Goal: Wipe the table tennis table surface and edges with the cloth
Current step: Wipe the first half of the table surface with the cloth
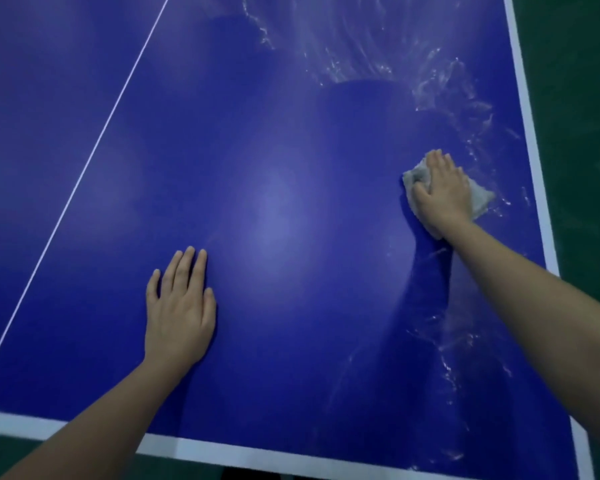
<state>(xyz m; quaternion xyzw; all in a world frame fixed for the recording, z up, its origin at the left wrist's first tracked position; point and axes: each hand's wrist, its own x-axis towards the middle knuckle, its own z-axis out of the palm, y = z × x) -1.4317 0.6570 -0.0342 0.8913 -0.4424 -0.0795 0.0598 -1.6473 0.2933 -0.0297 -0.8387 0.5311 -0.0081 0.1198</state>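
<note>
Cloth (481, 197), grey, crumpled, under right hand (444, 194)

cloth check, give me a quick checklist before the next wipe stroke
1. Cloth pinned flat under right hand, thumb pinching a fold: ok.
2. Left hand flat on table, apart from the cloth: ok.
3. Wet streaks cover the strip by the right edge: ok.
4. Middle, toward the thin white line, shows streaks: not ok.
5. White edge band wiped: cannot tell.
</note>
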